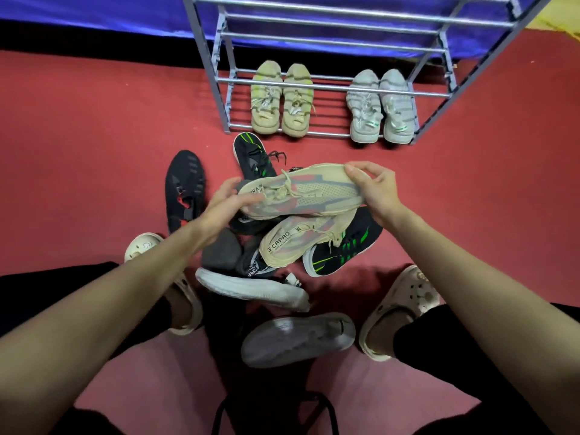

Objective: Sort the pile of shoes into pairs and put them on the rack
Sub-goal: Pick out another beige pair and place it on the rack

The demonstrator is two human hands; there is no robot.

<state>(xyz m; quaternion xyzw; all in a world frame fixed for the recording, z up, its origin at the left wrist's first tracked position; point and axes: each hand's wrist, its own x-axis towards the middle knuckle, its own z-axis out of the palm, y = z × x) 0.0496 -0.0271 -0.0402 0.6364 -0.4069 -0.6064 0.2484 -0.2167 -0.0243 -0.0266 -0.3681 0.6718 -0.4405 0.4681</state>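
Observation:
I hold a beige mesh sneaker (314,193) sideways above the pile, my left hand (224,204) gripping its heel end and my right hand (373,186) pinching its toe end. Its beige mate (295,243) lies just below in the pile. Around it lie two black sneakers with green stripes (342,252) (251,155), a black perforated shoe (185,186), a dark shoe with a white sole (251,285) and an upturned grey sole (298,339). The metal shoe rack (332,86) stands ahead; its bottom shelf holds a yellowish pair (281,102) and a pale grey pair (381,106).
My feet in cream clogs (405,312) (147,246) flank the pile on the red floor. A black stool frame (273,409) sits under me. Blue fabric (94,14) hangs behind the rack. The rack's upper shelves hold nothing.

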